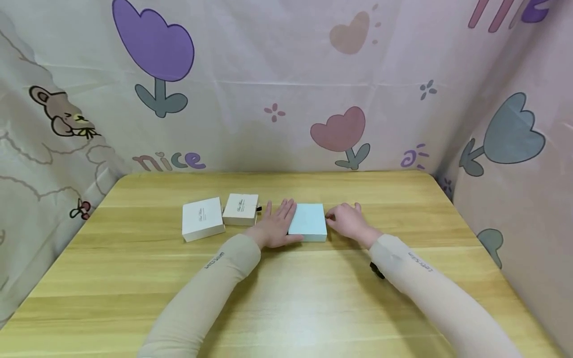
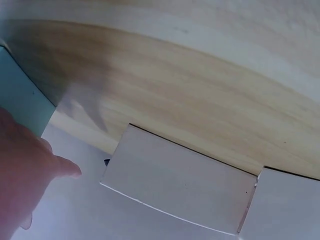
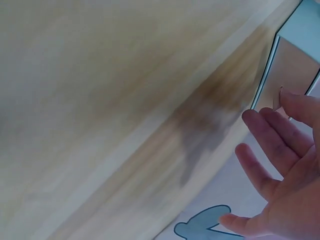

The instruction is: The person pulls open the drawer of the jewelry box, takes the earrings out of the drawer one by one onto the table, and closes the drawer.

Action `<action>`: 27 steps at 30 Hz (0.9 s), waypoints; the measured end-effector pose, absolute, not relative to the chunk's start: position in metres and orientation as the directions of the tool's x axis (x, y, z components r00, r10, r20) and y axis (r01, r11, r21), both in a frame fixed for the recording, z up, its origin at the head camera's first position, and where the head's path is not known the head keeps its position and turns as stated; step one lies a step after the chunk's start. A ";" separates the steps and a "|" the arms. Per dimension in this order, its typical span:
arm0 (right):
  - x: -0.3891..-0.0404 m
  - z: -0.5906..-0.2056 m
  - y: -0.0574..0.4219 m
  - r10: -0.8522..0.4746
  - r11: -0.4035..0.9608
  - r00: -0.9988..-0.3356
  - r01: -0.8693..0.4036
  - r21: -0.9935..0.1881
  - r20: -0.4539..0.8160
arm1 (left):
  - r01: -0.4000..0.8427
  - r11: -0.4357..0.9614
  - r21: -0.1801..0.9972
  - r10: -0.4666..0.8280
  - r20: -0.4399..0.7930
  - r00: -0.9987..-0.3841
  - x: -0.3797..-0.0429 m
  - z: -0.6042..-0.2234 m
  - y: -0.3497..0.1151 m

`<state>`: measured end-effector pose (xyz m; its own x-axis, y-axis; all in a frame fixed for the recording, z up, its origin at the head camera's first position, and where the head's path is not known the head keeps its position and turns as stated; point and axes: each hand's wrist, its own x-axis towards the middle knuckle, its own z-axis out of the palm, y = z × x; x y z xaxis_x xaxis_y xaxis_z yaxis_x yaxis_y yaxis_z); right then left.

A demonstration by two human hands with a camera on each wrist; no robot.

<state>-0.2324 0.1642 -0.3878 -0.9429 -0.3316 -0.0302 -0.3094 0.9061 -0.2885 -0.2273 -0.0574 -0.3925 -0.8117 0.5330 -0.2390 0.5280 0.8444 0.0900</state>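
Observation:
A light blue box (image 1: pixel 310 219) lies flat on the table, its drawer end facing right. My left hand (image 1: pixel 275 226) rests on the box's left side with fingers stretched out; the left wrist view shows this hand (image 2: pixel 25 175) over the box's corner (image 2: pixel 25 95). At the opposite end, my right hand (image 1: pixel 349 221) pinches a small pull tab (image 3: pixel 277 100) between thumb and fingertips. That tab is on the pinkish drawer front (image 3: pixel 292 65), set inside the blue sleeve. The drawer front looks about level with the sleeve's edge.
Left of the blue box stand two white boxes with dark lettering, a smaller one (image 1: pixel 241 208) with a black tab (image 1: pixel 259 209) and a larger one (image 1: pixel 203 219). The wooden table (image 1: pixel 286 308) reaches back to a printed curtain (image 1: pixel 250 59).

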 end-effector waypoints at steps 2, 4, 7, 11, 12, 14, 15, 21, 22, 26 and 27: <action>-0.235 -0.388 0.163 -0.329 0.900 -0.943 -0.301 -0.317 -0.041 | 0.524 0.847 0.090 0.529 -0.241 -0.814 -0.228 -0.391 -0.058; -0.236 -0.389 0.162 -0.327 0.894 -0.944 -0.291 -0.340 -0.052 | 0.522 0.848 0.088 0.526 -0.246 -0.814 -0.228 -0.390 -0.058; -0.239 -0.390 0.159 -0.316 0.893 -0.947 -0.273 -0.358 -0.066 | 0.523 0.847 0.091 0.528 -0.251 -0.811 -0.228 -0.390 -0.058; -0.241 -0.391 0.157 -0.298 0.897 -0.952 -0.252 -0.362 -0.075 | 0.522 0.847 0.096 0.529 -0.250 -0.811 -0.227 -0.392 -0.057; -0.241 -0.391 0.156 -0.295 0.898 -0.952 -0.248 -0.364 -0.080 | 0.522 0.848 0.095 0.528 -0.249 -0.812 -0.227 -0.392 -0.057; -0.241 -0.391 0.156 -0.294 0.897 -0.952 -0.243 -0.370 -0.089 | 0.521 0.849 0.087 0.525 -0.250 -0.814 -0.227 -0.392 -0.056; -0.241 -0.391 0.156 -0.295 0.896 -0.951 -0.242 -0.373 -0.091 | 0.521 0.849 0.085 0.525 -0.250 -0.814 -0.227 -0.393 -0.056; -0.242 -0.390 0.156 -0.304 0.896 -0.948 -0.251 -0.367 -0.094 | 0.520 0.849 0.090 0.525 -0.252 -0.813 -0.228 -0.393 -0.055; -0.242 -0.389 0.156 -0.306 0.896 -0.947 -0.252 -0.365 -0.096 | 0.520 0.849 0.090 0.525 -0.252 -0.813 -0.228 -0.394 -0.055; -0.244 -0.389 0.158 -0.309 0.898 -0.947 -0.258 -0.357 -0.092 | 0.520 0.851 0.077 0.521 -0.252 -0.815 -0.228 -0.394 -0.056; -0.244 -0.389 0.158 -0.308 0.900 -0.947 -0.258 -0.352 -0.093 | 0.520 0.851 0.073 0.520 -0.255 -0.815 -0.228 -0.393 -0.056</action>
